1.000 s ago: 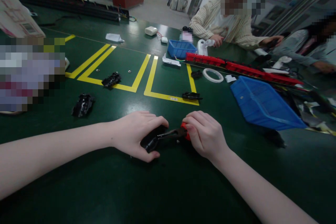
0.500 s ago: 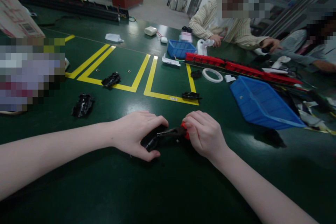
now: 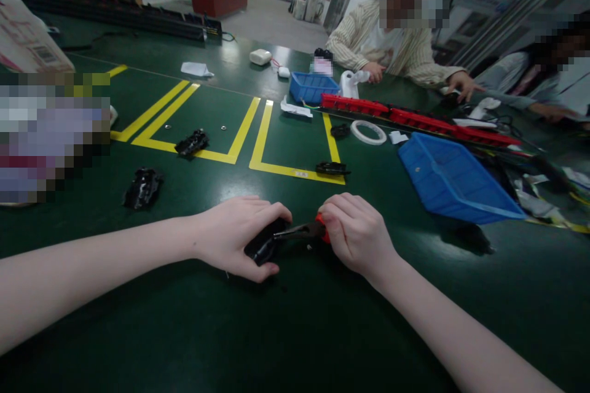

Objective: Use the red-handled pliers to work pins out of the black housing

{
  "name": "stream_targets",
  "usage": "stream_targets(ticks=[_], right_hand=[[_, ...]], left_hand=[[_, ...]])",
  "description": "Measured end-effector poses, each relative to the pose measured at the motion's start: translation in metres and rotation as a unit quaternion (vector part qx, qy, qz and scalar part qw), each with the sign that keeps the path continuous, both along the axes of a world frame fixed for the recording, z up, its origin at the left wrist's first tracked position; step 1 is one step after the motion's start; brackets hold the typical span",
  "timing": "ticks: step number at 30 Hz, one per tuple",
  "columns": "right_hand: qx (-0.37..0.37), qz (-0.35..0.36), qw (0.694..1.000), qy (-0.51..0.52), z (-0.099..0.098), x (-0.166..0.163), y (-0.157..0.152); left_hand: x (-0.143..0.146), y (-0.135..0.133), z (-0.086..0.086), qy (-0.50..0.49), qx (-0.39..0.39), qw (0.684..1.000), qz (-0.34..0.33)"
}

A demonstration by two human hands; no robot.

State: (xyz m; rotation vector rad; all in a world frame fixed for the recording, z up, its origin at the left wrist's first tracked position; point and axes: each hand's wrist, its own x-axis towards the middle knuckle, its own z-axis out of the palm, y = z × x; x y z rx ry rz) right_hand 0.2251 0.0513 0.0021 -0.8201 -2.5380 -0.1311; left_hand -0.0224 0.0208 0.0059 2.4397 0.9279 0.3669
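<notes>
The left hand (image 3: pixel 239 236) grips a black part (image 3: pixel 263 245). The right hand (image 3: pixel 359 238) squeezes red-handled pliers (image 3: pixel 299 233) that touch it. Bare green table (image 3: pixel 295 331) lies all around; the blue bin (image 3: pixel 454 181) sits well apart.

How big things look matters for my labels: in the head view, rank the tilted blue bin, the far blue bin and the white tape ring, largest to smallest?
1. tilted blue bin
2. far blue bin, though it sits farther off, so its real size is unsure
3. white tape ring
</notes>
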Motion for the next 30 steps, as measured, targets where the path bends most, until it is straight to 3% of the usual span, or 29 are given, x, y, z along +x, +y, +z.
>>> stream_targets(ticks=[30], right_hand=[[-0.012, -0.012, 1.0, -0.019, 0.0027, 0.001, -0.0007]], left_hand=[[-0.0008, 0.001, 0.0005, 0.003, -0.007, 1.0, -0.001]])
